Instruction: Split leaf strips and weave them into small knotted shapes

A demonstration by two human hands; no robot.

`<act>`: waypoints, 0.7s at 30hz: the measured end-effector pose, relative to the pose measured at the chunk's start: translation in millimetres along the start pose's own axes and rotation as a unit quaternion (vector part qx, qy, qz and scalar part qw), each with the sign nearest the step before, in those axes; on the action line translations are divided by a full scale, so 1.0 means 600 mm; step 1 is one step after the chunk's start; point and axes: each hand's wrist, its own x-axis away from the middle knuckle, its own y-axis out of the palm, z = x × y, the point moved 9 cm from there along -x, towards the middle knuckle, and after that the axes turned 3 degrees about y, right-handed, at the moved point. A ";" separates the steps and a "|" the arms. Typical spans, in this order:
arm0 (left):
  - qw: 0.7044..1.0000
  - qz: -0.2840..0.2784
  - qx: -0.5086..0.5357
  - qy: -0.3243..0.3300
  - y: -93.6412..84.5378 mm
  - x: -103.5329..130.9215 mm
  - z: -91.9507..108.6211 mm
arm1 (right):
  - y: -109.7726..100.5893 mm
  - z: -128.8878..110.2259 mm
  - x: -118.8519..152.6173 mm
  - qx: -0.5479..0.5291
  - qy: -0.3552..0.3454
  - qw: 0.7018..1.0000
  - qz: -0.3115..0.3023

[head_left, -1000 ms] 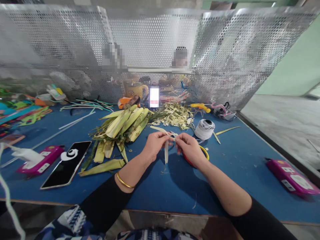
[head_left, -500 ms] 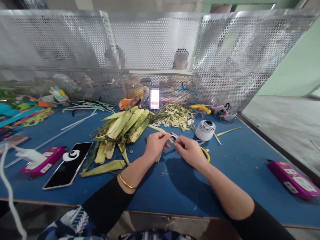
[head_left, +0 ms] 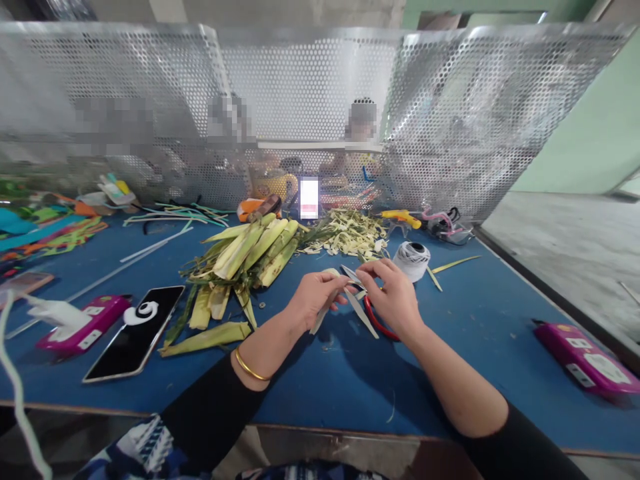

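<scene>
Pale husk strips (head_left: 362, 313) hang between my hands above the blue table. My left hand (head_left: 320, 298) is closed on them, thumb against the fingers. My right hand (head_left: 393, 293) pinches the other side of the strips, its fingertips close to the left ones. Scissors with a red and yellow handle (head_left: 379, 324) lie under my right hand, their blade tips showing between the hands. To the left of my hands sits a pile of green-yellow corn husks (head_left: 255, 250). Behind them is a heap of small husk scraps (head_left: 350, 232). A spool of white thread (head_left: 411, 260) stands just beyond my right hand.
On the left lie a black phone (head_left: 134, 333) and a magenta power strip (head_left: 85, 325); another power strip (head_left: 585, 360) is at the right. A yellow tool (head_left: 401, 217) and goggles (head_left: 453, 230) lie near the perforated metal screen (head_left: 310, 87). People are behind it.
My right hand has moved slightly up, and a pale strip now hangs down between the hands. The scissors' red handle has come into view below my right hand.
</scene>
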 end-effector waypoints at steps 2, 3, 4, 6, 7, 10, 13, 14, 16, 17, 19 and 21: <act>1.000 0.005 -0.024 0.008 0.000 0.000 0.000 | 0.007 0.015 -0.004 -0.029 0.018 0.999 -0.018; 0.999 0.001 -0.041 0.014 0.002 0.000 0.000 | 0.013 0.021 -0.005 -0.040 0.028 0.998 -0.031; 0.998 -0.011 -0.061 0.019 0.006 0.001 -0.001 | 0.021 0.027 -0.006 -0.047 0.039 0.997 -0.049; 0.992 -0.056 -0.107 0.021 0.021 0.004 -0.004 | 0.038 0.038 -0.003 -0.062 0.074 0.991 -0.092; 0.988 -0.083 -0.131 0.019 0.030 0.007 -0.007 | 0.049 0.043 0.001 -0.083 0.100 0.984 -0.123; 0.974 -0.139 -0.179 0.001 0.051 0.018 -0.014 | 0.093 0.048 0.024 -0.220 0.194 0.926 -0.236; 0.968 -0.145 -0.204 -0.027 0.056 0.024 -0.020 | 0.105 0.042 0.035 -0.337 0.252 0.873 -0.248; 0.967 -0.141 -0.209 -0.037 0.054 0.024 -0.023 | 0.098 0.042 0.031 -0.350 0.254 0.875 -0.218; 0.970 -0.125 -0.203 -0.053 0.049 0.022 -0.027 | 0.070 0.041 0.019 -0.346 0.226 0.900 -0.138; 0.974 -0.115 -0.188 -0.059 0.045 0.020 -0.030 | 0.054 0.037 0.013 -0.328 0.198 0.918 -0.098; 0.984 -0.089 -0.135 -0.072 0.036 0.014 -0.035 | 0.022 0.024 0.008 -0.250 0.129 0.959 -0.029; 0.993 -0.063 -0.062 -0.084 0.026 0.008 -0.038 | 0.002 0.003 0.013 -0.132 0.052 0.990 0.014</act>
